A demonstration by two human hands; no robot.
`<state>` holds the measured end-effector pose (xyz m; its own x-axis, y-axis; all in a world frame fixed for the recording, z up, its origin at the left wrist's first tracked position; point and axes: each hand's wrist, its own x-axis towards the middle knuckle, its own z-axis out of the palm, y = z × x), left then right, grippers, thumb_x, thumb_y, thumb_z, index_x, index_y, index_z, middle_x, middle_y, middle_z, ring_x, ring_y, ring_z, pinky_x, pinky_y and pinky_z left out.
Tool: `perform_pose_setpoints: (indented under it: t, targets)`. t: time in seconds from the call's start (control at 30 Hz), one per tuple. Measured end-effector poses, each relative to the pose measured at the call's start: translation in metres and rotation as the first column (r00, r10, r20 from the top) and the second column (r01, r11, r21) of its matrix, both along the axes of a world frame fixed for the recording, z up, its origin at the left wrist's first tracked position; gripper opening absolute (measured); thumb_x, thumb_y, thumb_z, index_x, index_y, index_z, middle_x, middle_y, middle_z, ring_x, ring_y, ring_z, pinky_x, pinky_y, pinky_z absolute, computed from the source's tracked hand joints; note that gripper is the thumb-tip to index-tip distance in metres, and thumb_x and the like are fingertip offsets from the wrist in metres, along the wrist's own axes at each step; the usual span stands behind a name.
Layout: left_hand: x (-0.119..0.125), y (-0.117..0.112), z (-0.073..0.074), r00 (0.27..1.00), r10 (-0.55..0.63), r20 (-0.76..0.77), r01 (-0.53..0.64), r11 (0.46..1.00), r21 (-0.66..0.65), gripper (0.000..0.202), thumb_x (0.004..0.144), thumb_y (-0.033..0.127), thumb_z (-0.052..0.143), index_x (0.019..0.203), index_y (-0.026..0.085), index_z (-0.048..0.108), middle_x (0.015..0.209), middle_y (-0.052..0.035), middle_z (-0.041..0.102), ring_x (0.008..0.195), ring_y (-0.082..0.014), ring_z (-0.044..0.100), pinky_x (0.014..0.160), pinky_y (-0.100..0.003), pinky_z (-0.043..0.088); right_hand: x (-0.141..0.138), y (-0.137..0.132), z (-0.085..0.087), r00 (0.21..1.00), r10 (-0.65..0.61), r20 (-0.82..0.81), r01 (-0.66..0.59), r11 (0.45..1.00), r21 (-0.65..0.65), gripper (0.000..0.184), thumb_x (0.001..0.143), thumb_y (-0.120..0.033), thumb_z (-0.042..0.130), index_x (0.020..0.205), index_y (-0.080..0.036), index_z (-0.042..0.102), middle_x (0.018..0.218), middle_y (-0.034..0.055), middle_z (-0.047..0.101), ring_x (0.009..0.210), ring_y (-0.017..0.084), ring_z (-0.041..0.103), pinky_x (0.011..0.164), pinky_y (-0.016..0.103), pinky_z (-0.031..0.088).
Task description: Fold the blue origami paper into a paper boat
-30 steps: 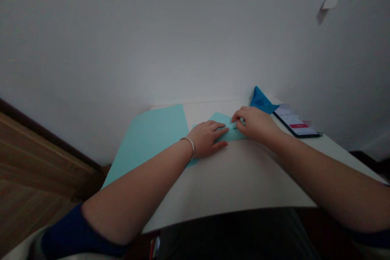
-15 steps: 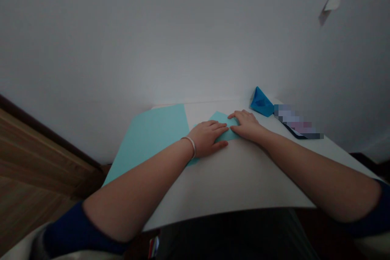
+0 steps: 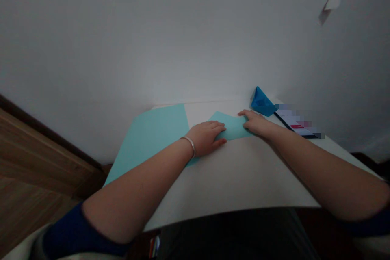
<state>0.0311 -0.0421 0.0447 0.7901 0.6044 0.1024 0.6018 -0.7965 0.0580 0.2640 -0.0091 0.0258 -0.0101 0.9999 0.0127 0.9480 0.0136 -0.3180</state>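
Note:
A small folded piece of light teal paper [image 3: 233, 126] lies on the white table [image 3: 237, 174]. My left hand [image 3: 207, 137], with a silver bracelet at the wrist, lies flat on the paper's left part, fingers stretched out. My right hand [image 3: 255, 122] presses with flat fingers along the paper's right edge. Neither hand grips anything.
A large light teal sheet [image 3: 152, 138] covers the table's left side. A folded dark blue paper shape [image 3: 261, 102] stands at the far right by the wall. A phone [image 3: 297, 125] with a lit screen lies beside it. Wooden floor shows on the left.
My right hand has slid to the right along the folded paper, from beside my left hand to the paper's right edge. My left hand has stayed in place.

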Motion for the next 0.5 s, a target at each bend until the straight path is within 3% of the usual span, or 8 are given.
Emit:
perform_pose_setpoints:
  t: [0.2,0.37,0.5]
  targets:
    - [0.000,0.002,0.002,1.000,0.022,-0.023,-0.022,1.000,-0.007,0.042,0.095,0.039,0.040,0.126,0.014,0.055,0.136,-0.0081,0.053,0.126,-0.0216,0.048,0.107,-0.034,0.036,0.010,0.001,0.002,1.000,0.024,0.005,-0.024,0.999,-0.049,0.069,0.068,-0.010,0.047,0.137,-0.008,0.046,0.141,0.0179,0.047,0.128,0.027,0.046,0.105,0.035,0.036]
    - [0.000,0.003,0.005,0.996,0.034,-0.081,-0.035,0.999,-0.016,0.044,0.096,0.043,0.035,0.121,0.017,0.059,0.137,-0.0071,0.053,0.124,-0.0238,0.049,0.104,-0.038,0.039,0.019,0.003,0.001,0.999,0.047,0.019,-0.045,0.996,-0.080,0.074,0.070,-0.010,0.045,0.144,-0.007,0.036,0.149,0.0129,0.037,0.137,0.025,0.034,0.113,0.035,0.026]
    - [-0.002,0.003,0.008,0.994,0.069,-0.084,-0.072,0.997,-0.026,0.039,0.095,0.042,0.038,0.110,0.019,0.065,0.129,-0.0070,0.060,0.118,-0.0219,0.055,0.099,-0.036,0.042,0.023,0.002,0.001,0.997,0.077,0.016,-0.075,0.993,-0.086,0.076,0.071,-0.011,0.045,0.146,-0.006,0.033,0.151,0.0125,0.033,0.138,0.025,0.032,0.114,0.034,0.025]
